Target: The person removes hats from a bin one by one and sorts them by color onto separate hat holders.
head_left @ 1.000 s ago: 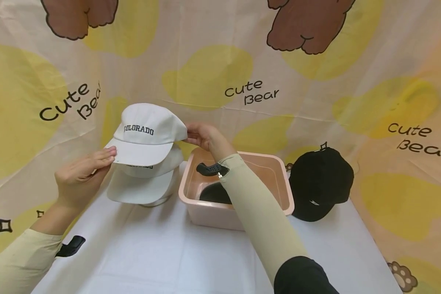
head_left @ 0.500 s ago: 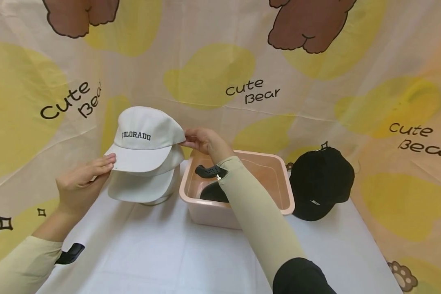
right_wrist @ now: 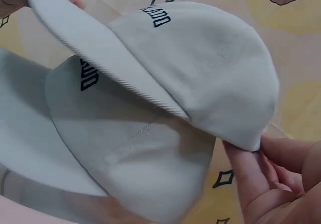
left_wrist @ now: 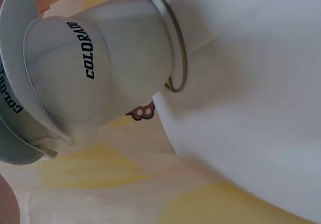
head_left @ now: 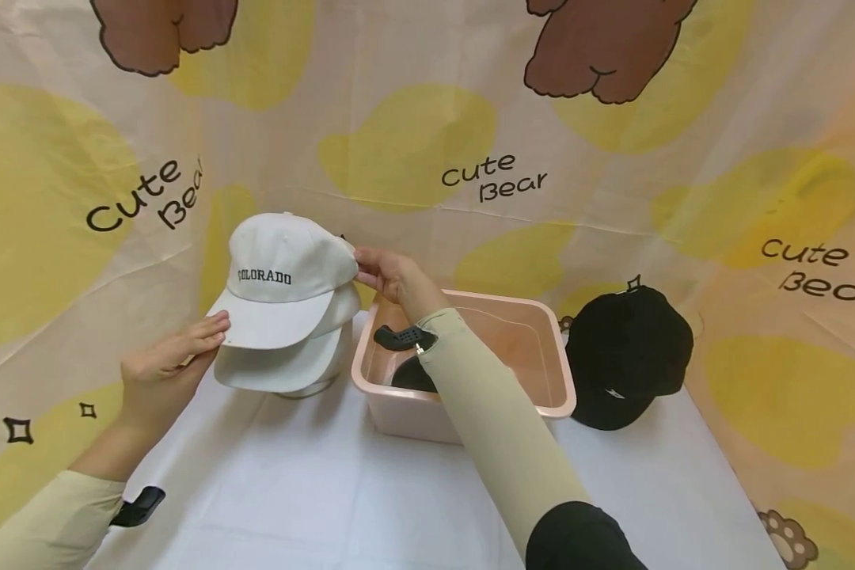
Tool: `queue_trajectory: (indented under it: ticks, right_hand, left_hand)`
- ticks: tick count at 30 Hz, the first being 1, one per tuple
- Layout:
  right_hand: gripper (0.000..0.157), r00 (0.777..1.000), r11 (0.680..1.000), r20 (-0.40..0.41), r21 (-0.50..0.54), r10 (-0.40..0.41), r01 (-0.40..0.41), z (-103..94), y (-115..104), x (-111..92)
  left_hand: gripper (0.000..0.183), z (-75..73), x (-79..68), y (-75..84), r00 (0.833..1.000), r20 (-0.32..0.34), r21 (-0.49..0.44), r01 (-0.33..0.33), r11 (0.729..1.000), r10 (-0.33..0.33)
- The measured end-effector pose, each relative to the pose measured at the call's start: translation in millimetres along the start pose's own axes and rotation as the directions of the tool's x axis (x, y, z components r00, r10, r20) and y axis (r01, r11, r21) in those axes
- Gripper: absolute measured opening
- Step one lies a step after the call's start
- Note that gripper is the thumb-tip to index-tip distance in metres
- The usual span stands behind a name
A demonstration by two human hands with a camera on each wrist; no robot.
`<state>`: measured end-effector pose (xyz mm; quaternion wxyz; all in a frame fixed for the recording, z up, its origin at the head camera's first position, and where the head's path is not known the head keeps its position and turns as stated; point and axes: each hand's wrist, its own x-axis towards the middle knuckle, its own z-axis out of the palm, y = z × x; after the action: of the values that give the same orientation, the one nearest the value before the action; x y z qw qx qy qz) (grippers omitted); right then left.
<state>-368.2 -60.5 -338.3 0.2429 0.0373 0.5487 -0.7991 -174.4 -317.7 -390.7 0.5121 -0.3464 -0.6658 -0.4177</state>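
A white cap lettered COLORADO sits tilted over a second white cap, which shows the same lettering in the left wrist view. My left hand pinches the upper cap's brim at its left edge. At the cap's right rear edge, my right hand pinches the rim between thumb and fingers, plain in the right wrist view. Under the lower cap stands a pale round support with a thin brownish ring at its foot. Whether the upper cap rests fully on the lower one, I cannot tell.
A pink plastic bin stands right of the caps, under my right forearm, with a dark item inside. Beyond it is a black cap. A white cloth covers the table, and a printed cloth hangs behind.
The upper white cap has come down over the lower cap, hiding more of it. Both hands have lowered with it, still pinching its edges.
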Motion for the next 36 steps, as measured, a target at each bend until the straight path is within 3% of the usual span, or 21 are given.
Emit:
queue_trajectory:
  ticks: [3, 7, 11, 16, 24, 32, 36]
  right_hand:
    - [0.036, 0.999, 0.999, -0.008, 0.01, -0.052, 0.052, 0.7, 0, 1]
    - [0.034, 0.997, 0.997, -0.012, -0.023, -0.08, 0.08, 0.4, 1, 2]
    - [0.034, 0.997, 0.996, -0.005, -0.047, -0.073, 0.073, -0.2, 3, 2]
    - [0.034, 0.999, 0.996, 0.006, -0.082, -0.036, 0.036, -2.1, 6, 3]
    - [0.033, 0.999, 0.979, -0.003, -0.199, 0.034, -0.034, -6.4, 9, 2]
    - [0.021, 0.997, 0.955, -0.016, -0.285, 0.076, -0.078, -7.1, 11, -3]
    - [0.025, 0.995, 0.95, -0.001, -0.298, 0.095, -0.091, -7.9, 11, -4]
  left_hand:
    - [0.003, 1.5, 2.2, -2.3, 1.0, 0.005, 0.041, 0.026, 0.999, -0.026]
    - [0.016, 3.3, 3.0, -4.1, 0.998, 0.039, 0.087, 0.038, 0.995, -0.042]
    - [0.003, 2.1, -3.9, -2.2, 0.997, 0.072, 0.111, 0.01, 0.994, -0.018]
    - [0.034, -2.7, -14.7, 0.0, 0.995, 0.098, 0.112, -0.014, 0.994, 0.003]
    - [0.038, -8.6, -30.1, -2.1, 0.983, 0.181, 0.115, -0.041, 0.992, 0.02]
    - [0.04, -13.0, -45.2, -5.6, 0.974, 0.226, 0.157, -0.046, 0.987, 0.009]
    - [0.042, -13.8, -47.5, -4.7, 0.969, 0.248, 0.178, -0.072, 0.981, 0.026]
